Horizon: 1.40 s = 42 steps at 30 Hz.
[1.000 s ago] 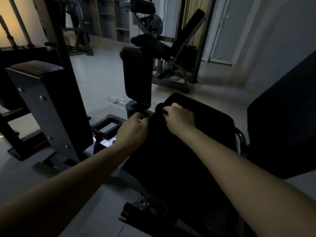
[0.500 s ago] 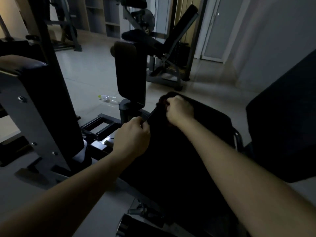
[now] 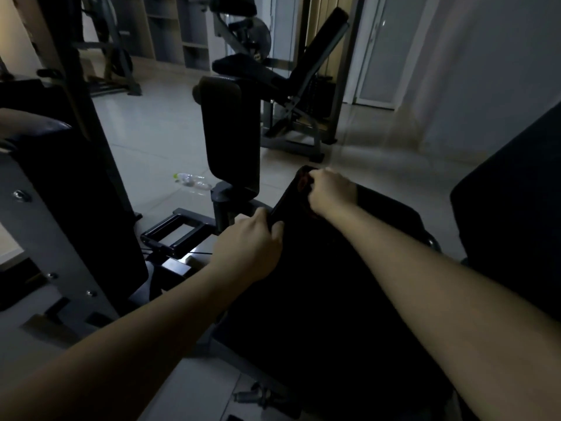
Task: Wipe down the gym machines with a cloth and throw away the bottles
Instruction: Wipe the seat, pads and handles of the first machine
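A clear plastic bottle (image 3: pixel 192 181) with a pale green cap lies on its side on the tiled floor (image 3: pixel 151 141), just left of the upright black pad (image 3: pixel 230 135) of a gym machine and well apart from both hands. The cloth (image 3: pixel 283 199) is dark, nearly black, with a faint reddish tint at its far corner. Its edge is pulled into a straight line between the two hands, over the machine's black seat (image 3: pixel 391 214). In the dim light, cloth and seat merge, so how far the cloth spreads cannot be made out, and the fingertips of both hands are hidden in it. The left hand (image 3: pixel 250 247) has its fingers curled and pinches the near end of that edge. The right hand (image 3: pixel 332 192) is closed into a fist round the bunched far corner.
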{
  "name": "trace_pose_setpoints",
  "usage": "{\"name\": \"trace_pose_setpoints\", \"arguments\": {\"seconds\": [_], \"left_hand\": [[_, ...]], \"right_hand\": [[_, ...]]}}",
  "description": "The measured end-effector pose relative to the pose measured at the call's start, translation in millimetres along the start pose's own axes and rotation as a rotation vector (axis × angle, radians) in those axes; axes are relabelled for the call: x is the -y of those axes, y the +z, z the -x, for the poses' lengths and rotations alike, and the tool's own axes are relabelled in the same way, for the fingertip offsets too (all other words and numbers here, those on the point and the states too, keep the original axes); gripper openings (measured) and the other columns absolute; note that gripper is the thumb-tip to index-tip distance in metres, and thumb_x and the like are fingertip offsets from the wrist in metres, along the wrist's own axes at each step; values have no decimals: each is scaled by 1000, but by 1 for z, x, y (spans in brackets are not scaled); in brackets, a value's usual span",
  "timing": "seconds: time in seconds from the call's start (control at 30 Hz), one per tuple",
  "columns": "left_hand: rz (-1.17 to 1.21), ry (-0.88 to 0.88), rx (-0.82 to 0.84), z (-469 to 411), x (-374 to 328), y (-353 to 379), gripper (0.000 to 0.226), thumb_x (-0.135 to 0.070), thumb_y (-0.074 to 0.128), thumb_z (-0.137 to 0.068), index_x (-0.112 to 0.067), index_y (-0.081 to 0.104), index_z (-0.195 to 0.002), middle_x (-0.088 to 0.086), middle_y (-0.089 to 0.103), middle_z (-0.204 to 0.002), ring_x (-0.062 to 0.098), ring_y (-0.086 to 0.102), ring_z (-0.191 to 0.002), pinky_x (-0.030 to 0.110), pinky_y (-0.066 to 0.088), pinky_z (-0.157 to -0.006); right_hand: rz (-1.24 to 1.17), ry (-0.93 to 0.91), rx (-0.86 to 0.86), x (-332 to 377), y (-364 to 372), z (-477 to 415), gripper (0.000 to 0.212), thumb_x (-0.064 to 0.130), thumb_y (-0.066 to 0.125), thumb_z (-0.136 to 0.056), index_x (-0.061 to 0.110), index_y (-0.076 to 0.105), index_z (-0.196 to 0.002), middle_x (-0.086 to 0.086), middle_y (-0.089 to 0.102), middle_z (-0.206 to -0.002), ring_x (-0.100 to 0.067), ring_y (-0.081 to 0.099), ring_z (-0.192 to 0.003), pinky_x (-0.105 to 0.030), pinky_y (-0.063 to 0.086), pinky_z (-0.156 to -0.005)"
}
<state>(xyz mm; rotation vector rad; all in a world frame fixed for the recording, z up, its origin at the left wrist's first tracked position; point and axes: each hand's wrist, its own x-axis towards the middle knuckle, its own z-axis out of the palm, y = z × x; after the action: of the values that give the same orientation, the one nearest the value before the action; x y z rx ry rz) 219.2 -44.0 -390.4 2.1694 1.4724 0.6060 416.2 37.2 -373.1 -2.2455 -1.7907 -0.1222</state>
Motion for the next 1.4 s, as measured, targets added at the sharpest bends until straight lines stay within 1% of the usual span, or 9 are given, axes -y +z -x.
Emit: {"name": "trace_pose_setpoints", "arguments": {"seconds": [0.23,0.47,0.67,0.77,0.97,1.1,1.23,1.33,1.4], "left_hand": [[-13,6,29,3,-2,-4,32,-48,36,-106,-20,52,-111,6,64,-94,25,60,-84,38,43,-69],[-163,8,-22,-1,-10,-2,27,-39,36,-105,-16,47,-97,14,61,-96,36,60,-90,41,43,-73],[-405,105,13,-6,-13,3,25,-22,44,-105,-2,47,-120,18,47,-111,45,64,-96,52,52,-73],[-433,145,54,-13,-8,4,30,-21,41,-105,-1,44,-127,22,46,-118,50,63,-99,54,52,-77],[-474,262,8,-20,4,9,29,-26,35,-108,-4,50,-118,17,45,-103,44,62,-92,47,47,-66],[-398,221,75,-24,2,5,31,-29,29,-109,-8,51,-115,14,47,-104,42,59,-96,54,51,-81],[-358,181,53,-24,2,8,30,-27,29,-109,-9,53,-114,14,50,-106,41,59,-99,52,49,-81],[-364,172,32,-24,0,7,29,-29,29,-109,-12,52,-108,9,46,-100,40,58,-97,43,41,-71],[-327,134,48,-20,-4,3,30,-29,30,-109,-9,53,-110,12,51,-103,40,59,-98,48,47,-76]], "right_hand": [[67,238,34,-19,11,-61,32,24,47,-99,18,56,-129,-10,52,-130,-33,58,-111,-40,47,-87],[108,46,57,8,-16,69,29,23,42,-99,13,47,-127,-16,53,-126,-36,59,-109,-38,42,-75],[75,-199,3,26,-37,192,23,36,41,-102,18,41,-115,-7,57,-109,-28,66,-92,-32,38,-60],[136,-126,-32,17,-33,154,30,43,34,-104,17,45,-114,-9,62,-109,-30,67,-93,-33,36,-62],[170,230,27,-16,1,6,49,47,35,-103,11,54,-130,-16,60,-125,-32,61,-108,-37,40,-73],[154,332,-28,-41,10,-44,49,44,41,-101,9,52,-134,-16,45,-135,-35,52,-116,-41,43,-86],[91,293,-37,-54,11,-59,49,29,52,-99,12,36,-142,-20,41,-139,-40,49,-120,-47,44,-92],[112,237,-2,-49,7,-47,37,26,43,-101,16,43,-137,-19,45,-133,-40,53,-114,-44,44,-81],[149,218,-6,-40,2,-27,38,28,34,-103,11,48,-133,-19,52,-130,-38,57,-111,-41,44,-77]]}}
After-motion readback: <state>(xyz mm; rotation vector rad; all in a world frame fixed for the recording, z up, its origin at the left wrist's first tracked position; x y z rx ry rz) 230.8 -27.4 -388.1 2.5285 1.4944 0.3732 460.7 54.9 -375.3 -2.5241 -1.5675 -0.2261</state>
